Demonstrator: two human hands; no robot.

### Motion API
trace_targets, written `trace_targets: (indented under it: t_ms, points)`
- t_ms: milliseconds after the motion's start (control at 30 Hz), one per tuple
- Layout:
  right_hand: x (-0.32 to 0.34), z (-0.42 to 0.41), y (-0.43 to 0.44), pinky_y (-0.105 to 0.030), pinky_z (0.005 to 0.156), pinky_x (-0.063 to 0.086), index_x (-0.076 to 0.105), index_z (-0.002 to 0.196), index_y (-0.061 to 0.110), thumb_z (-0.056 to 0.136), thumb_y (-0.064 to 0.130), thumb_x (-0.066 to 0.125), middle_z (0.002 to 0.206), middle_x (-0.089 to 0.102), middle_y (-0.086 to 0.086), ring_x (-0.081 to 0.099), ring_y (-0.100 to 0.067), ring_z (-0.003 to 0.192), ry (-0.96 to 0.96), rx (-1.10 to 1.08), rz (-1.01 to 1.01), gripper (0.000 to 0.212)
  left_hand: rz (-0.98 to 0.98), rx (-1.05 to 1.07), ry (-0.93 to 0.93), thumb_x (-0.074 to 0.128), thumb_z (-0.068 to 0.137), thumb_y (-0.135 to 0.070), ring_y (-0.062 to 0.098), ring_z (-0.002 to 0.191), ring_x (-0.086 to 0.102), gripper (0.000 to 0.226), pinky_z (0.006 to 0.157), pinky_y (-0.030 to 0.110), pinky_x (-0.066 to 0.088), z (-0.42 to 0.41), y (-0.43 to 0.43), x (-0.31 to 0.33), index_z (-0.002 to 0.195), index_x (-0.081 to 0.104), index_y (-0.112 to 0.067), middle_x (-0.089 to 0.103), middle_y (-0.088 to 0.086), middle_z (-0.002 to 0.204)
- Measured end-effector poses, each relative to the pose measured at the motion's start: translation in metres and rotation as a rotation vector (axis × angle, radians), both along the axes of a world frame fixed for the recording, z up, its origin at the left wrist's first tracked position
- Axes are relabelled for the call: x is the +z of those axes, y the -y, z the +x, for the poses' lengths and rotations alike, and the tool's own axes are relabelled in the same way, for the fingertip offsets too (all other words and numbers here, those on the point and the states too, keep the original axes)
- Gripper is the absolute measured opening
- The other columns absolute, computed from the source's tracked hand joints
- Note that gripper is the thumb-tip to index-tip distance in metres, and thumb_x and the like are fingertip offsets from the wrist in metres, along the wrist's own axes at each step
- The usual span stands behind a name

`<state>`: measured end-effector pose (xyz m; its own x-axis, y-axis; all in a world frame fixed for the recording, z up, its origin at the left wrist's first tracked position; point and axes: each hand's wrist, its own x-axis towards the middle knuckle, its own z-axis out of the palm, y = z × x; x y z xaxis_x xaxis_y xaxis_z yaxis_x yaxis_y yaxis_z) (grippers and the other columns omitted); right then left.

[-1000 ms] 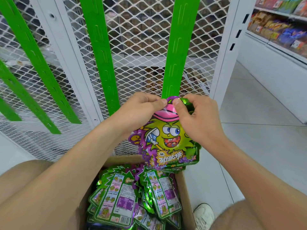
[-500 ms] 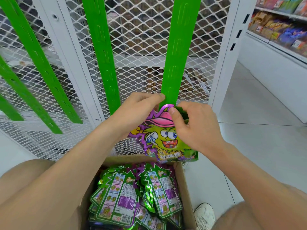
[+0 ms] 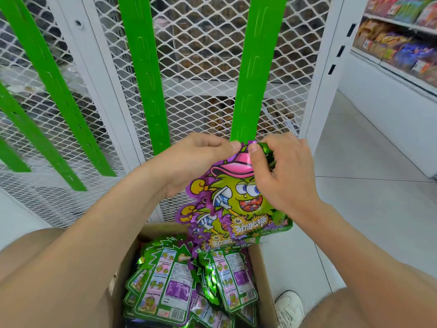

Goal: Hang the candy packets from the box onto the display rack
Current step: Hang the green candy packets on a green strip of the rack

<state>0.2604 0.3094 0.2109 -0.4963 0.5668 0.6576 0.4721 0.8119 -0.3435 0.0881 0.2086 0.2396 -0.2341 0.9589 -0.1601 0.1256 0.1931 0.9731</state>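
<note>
Both my forearms reach forward and meet at the bottom end of the green hanging strip point(image 3: 250, 79). My left hand point(image 3: 196, 159) has its fingers curled, thumb and forefinger pinching the top edge of the candy packet point(image 3: 238, 204); my right hand point(image 3: 281, 171) pinches the same top edge from the other side, its thumb pressed flat on the pink cap printed there. The packet hangs below my fingers, just above the cardboard box point(image 3: 262, 275). It is glossy foil with a jagged die-cut outline, purple and green, showing a yellow-green cartoon face. The strip is flat, matte plastic with narrow slots, lying against a white expanded-metal mesh panel point(image 3: 201, 55). In the open box, more packets point(image 3: 175, 285) lie stacked with their shiny label backs up.
</note>
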Motion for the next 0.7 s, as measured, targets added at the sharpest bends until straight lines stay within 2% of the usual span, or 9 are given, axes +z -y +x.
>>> trace_targets:
  t_ms: [200,367,500,533,567,600,633,667,700]
  points:
    - [-0.002,-0.002,0.001,-0.039,0.074,0.033,0.049,0.072,0.019,0.102,0.039,0.052,0.065,0.040,0.011,0.043,-0.021,0.072,0.029,-0.005,0.002,0.037,0.020,0.065,-0.050,0.069,0.101,-0.038,0.014,0.124,0.067,0.023,0.121,0.045,0.039,0.002,0.000,-0.004,0.107,0.084,-0.022,0.081,-0.006,0.114]
    - [-0.002,-0.001,-0.001,-0.036,0.068,0.034,0.050,0.069,0.025,0.101,0.044,0.052,0.056,0.039,0.013,0.044,-0.023,0.061,0.074,0.060,-0.053,0.037,0.074,0.114,-0.105,0.066,0.105,-0.024,0.009,0.083,0.073,0.020,0.082,0.021,0.057,0.009,0.002,-0.006,0.099,0.081,-0.012,0.082,0.002,0.091]
    - [-0.002,0.002,-0.006,-0.041,0.064,0.044,0.062,0.074,0.019,0.103,0.046,0.049,0.062,0.055,0.005,0.053,-0.023,0.062,0.094,0.150,-0.059,0.042,0.048,0.141,-0.083,0.068,0.101,-0.032,0.027,0.096,0.078,0.023,0.101,0.044,0.058,0.012,0.001,-0.004,0.092,0.082,-0.016,0.082,0.007,0.095]
    - [-0.002,0.004,-0.008,-0.043,0.065,0.046,0.064,0.077,0.018,0.104,0.046,0.049,0.065,0.058,0.004,0.055,-0.023,0.064,0.116,0.190,-0.040,0.042,0.040,0.167,-0.081,0.068,0.100,-0.036,0.021,0.094,0.078,0.024,0.102,0.044,0.056,0.013,0.001,-0.002,0.087,0.084,-0.023,0.082,0.000,0.088]
    - [-0.001,0.007,-0.009,-0.044,0.065,0.047,0.068,0.081,0.017,0.105,0.045,0.051,0.068,0.061,0.003,0.057,-0.021,0.066,0.138,0.233,-0.018,0.041,0.030,0.192,-0.084,0.067,0.100,-0.041,0.007,0.084,0.076,0.028,0.099,0.038,0.054,0.014,0.001,0.000,0.082,0.084,-0.029,0.077,-0.011,0.074]
    - [0.001,0.010,-0.011,-0.043,0.066,0.048,0.073,0.085,0.017,0.105,0.045,0.053,0.072,0.064,0.004,0.059,-0.020,0.069,0.156,0.272,-0.002,0.040,0.019,0.197,-0.097,0.065,0.102,-0.046,-0.010,0.071,0.067,0.033,0.093,0.032,0.049,0.013,0.002,0.002,0.083,0.085,-0.029,0.061,-0.023,0.057]
    - [0.002,0.013,-0.012,-0.042,0.067,0.049,0.077,0.091,0.018,0.104,0.045,0.056,0.076,0.068,0.004,0.061,-0.018,0.071,0.170,0.303,0.004,0.037,0.017,0.183,-0.113,0.061,0.102,-0.052,-0.020,0.062,0.054,0.037,0.089,0.029,0.045,0.011,0.003,0.004,0.091,0.085,-0.026,0.038,-0.028,0.052]
    - [0.004,0.016,-0.012,-0.041,0.068,0.051,0.080,0.095,0.020,0.103,0.046,0.058,0.079,0.070,0.005,0.064,-0.017,0.074,0.182,0.321,0.005,0.035,0.016,0.156,-0.125,0.059,0.102,-0.056,-0.018,0.075,0.030,0.041,0.087,0.029,0.044,0.009,0.002,0.005,0.099,0.084,-0.024,0.026,-0.028,0.061]
    - [0.005,0.019,-0.012,-0.041,0.068,0.052,0.082,0.098,0.023,0.101,0.047,0.060,0.080,0.072,0.006,0.065,-0.016,0.075,0.190,0.326,0.007,0.033,0.014,0.132,-0.124,0.058,0.101,-0.060,0.002,0.077,0.021,0.043,0.081,0.030,0.043,0.007,0.002,0.005,0.103,0.083,-0.025,0.029,-0.026,0.069]
